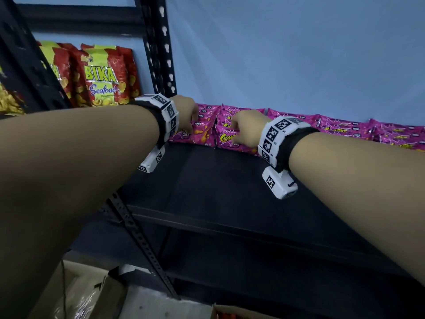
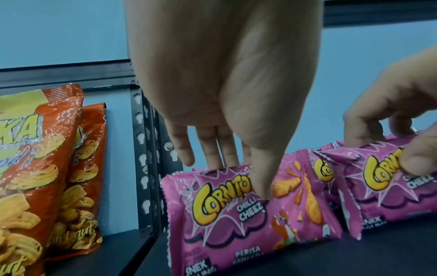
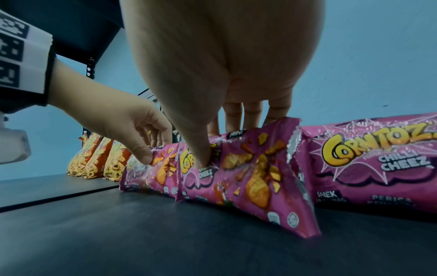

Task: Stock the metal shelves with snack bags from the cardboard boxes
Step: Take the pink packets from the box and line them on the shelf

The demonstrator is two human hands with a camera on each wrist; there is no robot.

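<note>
Two pink Corntoz bags are held upright at the back of the black metal shelf (image 1: 230, 185), against the blue wall (image 1: 287, 54). The left pink bag (image 2: 248, 211) is pinched at its top by the left hand (image 1: 186, 111): in the left wrist view the thumb is pressed on the front of the pack and the other fingers (image 2: 210, 147) are reached down behind its upper edge. The right pink bag (image 3: 246, 179) is gripped the same way by the right hand (image 1: 248, 127), with the thumb laid on the printed front and the fingers (image 3: 232, 115) tucked behind the top seam. Both bags are set with their lower edges on the shelf surface, side by side and touching or nearly so.

To the right, a row of further pink bags (image 1: 345, 130) is lined along the wall, the nearest (image 3: 378, 160) seen just beside the right-hand pack. Beyond the perforated black upright (image 1: 165, 54), on the neighbouring shelf section, red and yellow Bika seafood bags (image 1: 103, 77) are stood upright. Marker-covered white bands (image 1: 276, 132) are worn on both wrists. Below the shelf, the flaps of a cardboard box (image 1: 76, 293) are seen at the lower left.
</note>
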